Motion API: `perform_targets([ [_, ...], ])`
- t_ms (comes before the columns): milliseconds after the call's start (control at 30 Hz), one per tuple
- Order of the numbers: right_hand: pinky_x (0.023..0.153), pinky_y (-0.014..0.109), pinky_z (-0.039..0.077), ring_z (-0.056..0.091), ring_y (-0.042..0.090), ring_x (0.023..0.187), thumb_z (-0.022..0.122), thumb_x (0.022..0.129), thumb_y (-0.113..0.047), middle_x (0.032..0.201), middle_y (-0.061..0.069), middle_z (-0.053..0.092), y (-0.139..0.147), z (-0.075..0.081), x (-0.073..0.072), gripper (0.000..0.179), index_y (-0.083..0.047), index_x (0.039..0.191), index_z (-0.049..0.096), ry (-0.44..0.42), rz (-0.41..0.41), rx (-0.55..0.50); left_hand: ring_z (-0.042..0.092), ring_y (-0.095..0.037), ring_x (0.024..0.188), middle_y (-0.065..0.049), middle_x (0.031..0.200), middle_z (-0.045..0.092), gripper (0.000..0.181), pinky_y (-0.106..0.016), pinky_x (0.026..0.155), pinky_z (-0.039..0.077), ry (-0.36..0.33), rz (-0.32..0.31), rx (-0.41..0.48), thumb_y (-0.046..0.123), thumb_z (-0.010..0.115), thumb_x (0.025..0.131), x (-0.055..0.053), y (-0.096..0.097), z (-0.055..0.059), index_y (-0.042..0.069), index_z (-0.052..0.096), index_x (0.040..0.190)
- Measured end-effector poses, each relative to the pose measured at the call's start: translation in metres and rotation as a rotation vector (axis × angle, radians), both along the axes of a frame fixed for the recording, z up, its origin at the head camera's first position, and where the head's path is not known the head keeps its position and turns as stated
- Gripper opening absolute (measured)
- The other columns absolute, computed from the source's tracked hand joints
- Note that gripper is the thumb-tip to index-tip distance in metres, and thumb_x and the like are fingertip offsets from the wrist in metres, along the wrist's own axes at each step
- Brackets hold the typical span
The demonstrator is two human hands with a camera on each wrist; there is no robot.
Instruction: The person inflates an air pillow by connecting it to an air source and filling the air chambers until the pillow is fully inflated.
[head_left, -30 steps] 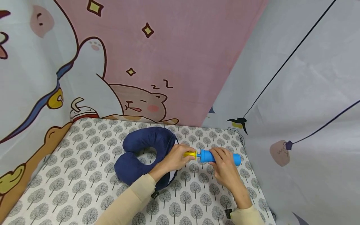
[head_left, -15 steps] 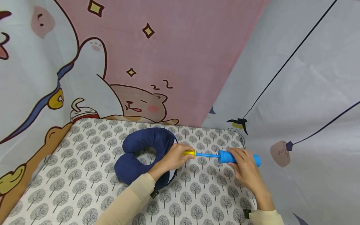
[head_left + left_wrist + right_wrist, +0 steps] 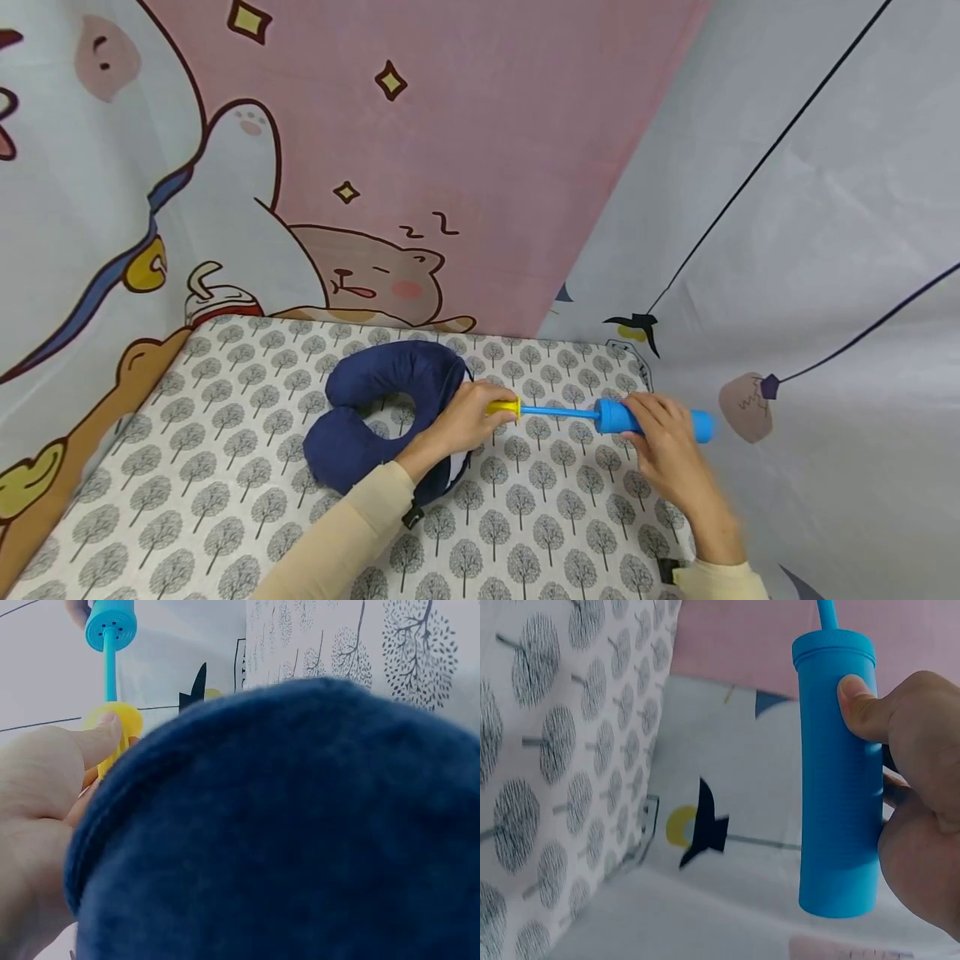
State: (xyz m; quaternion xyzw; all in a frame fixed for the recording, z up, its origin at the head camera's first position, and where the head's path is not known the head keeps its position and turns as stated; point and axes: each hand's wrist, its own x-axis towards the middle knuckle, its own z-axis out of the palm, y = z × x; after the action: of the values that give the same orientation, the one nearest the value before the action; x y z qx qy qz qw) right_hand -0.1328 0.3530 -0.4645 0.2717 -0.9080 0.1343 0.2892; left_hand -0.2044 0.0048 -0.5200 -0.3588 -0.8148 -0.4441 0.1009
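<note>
A hand pump with a blue barrel (image 3: 613, 417), a thin blue rod (image 3: 558, 412) and a yellow end piece (image 3: 506, 408) stretches between both hands, its rod drawn far out. My left hand (image 3: 468, 417) pinches the yellow piece, thumb on its flange in the left wrist view. My right hand (image 3: 663, 442) wraps round the barrel; the right wrist view shows the thumb (image 3: 862, 712) lying along it. Just under the left hand lies a navy U-shaped neck pillow (image 3: 393, 362), a pale strip along its right edge. Whether the yellow piece joins the pillow is hidden.
The tabletop (image 3: 247, 467) wears a white cloth printed with grey trees. Behind it hangs a pink and white cartoon curtain (image 3: 510, 167), and a pale one (image 3: 825, 350) closes in on the right, close to the barrel's far end.
My right hand has pulled the barrel to the right, drawing the rod out from nearly fully in to long. The left hand and pillow stay in place.
</note>
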Motion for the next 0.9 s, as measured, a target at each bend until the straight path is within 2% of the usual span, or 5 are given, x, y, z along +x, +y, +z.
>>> perform_targets([
  [333, 0.104, 0.072, 0.048, 0.067, 0.054, 0.118, 0.094, 0.08, 0.006, 0.128, 0.031, 0.078, -0.034, -0.005, -0.002, 0.055, 0.01, 0.131, 0.073, 0.044, 0.007, 0.035, 0.076, -0.021, 0.096, -0.011, 0.113, 0.086, 0.02, -0.029, 0.082, 0.063, -0.046, 0.028, -0.012, 0.014, 0.085, 0.102, 0.006, 0.002, 0.009, 0.004, 0.086, 0.119],
  [400, 0.104, 0.072, 0.048, 0.067, 0.053, 0.118, 0.094, 0.08, 0.006, 0.128, 0.03, 0.078, -0.039, -0.009, -0.002, 0.055, 0.01, 0.131, 0.073, 0.049, 0.004, 0.037, 0.077, -0.021, 0.097, -0.01, 0.114, 0.087, 0.02, -0.028, 0.083, 0.063, -0.045, 0.032, 0.009, 0.015, 0.085, 0.101, 0.003, 0.002, 0.002, 0.006, 0.087, 0.12],
  [567, 0.105, 0.072, 0.049, 0.067, 0.053, 0.118, 0.095, 0.08, 0.006, 0.128, 0.03, 0.077, -0.051, -0.017, -0.004, 0.055, 0.01, 0.131, 0.074, 0.041, -0.003, 0.028, 0.076, -0.017, 0.096, -0.009, 0.112, 0.087, 0.019, -0.026, 0.081, 0.062, -0.006, 0.014, 0.035, 0.017, 0.086, 0.101, -0.002, 0.001, -0.007, 0.007, 0.087, 0.118],
  [667, 0.106, 0.072, 0.048, 0.067, 0.053, 0.12, 0.094, 0.08, 0.005, 0.128, 0.03, 0.078, -0.058, -0.019, -0.006, 0.055, 0.009, 0.131, 0.074, 0.033, 0.0, 0.021, 0.076, -0.02, 0.095, -0.012, 0.112, 0.087, 0.02, -0.028, 0.081, 0.063, -0.007, 0.017, 0.008, 0.015, 0.086, 0.101, 0.003, 0.001, 0.002, 0.004, 0.086, 0.118],
  [900, 0.108, 0.069, 0.049, 0.067, 0.051, 0.119, 0.096, 0.08, 0.004, 0.128, 0.029, 0.078, -0.074, -0.021, -0.008, 0.055, 0.01, 0.131, 0.075, 0.032, 0.002, 0.021, 0.078, -0.026, 0.1, -0.012, 0.116, 0.087, 0.022, -0.033, 0.086, 0.064, -0.057, 0.04, -0.041, 0.012, 0.085, 0.101, 0.007, 0.001, 0.011, 0.004, 0.086, 0.121],
])
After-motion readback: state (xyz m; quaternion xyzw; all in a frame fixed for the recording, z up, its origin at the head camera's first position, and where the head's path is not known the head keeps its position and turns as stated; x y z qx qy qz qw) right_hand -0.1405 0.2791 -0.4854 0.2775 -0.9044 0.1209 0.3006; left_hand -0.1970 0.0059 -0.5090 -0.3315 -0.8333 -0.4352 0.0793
